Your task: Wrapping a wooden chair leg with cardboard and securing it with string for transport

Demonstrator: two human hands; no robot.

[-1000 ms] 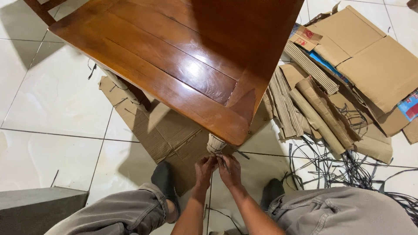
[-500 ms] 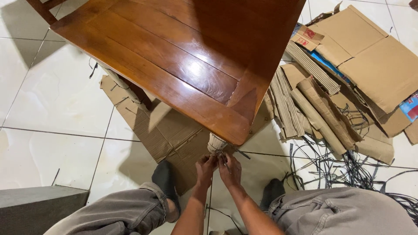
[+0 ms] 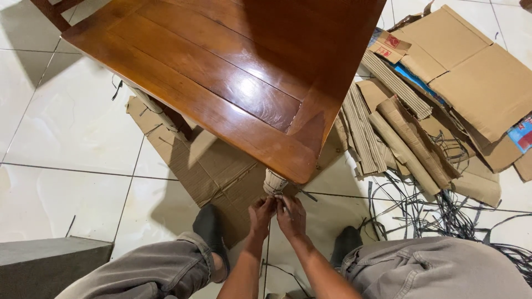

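The left hand (image 3: 260, 215) and the right hand (image 3: 292, 215) are held close together just below the near corner of the wooden table (image 3: 221, 83). Both are pinched on a thin dark strap (image 3: 267, 243) that runs down between the forearms; how firmly each is closed cannot be told. The strap is drawn against the cardboard-wrapped table leg (image 3: 274, 182), which shows under the corner and stands on a flattened cardboard sheet (image 3: 199, 166) laid on the white floor tiles (image 3: 72, 127). A second wrapped leg (image 3: 158, 113) can be seen under the left edge.

A slip is judged likely if the strap is pulled with the fingers so near its end: tension would be lost and the corrugated wrap could spring loose. If it is pulled too hard, the soft cardboard may be crushed or torn. The knuckles could be knocked against the overhanging corner. The loose dark strips (image 3: 438, 213) and folded cardboard pieces (image 3: 443, 83) at the right lie near the right knee (image 3: 432, 266) and could be caught on.
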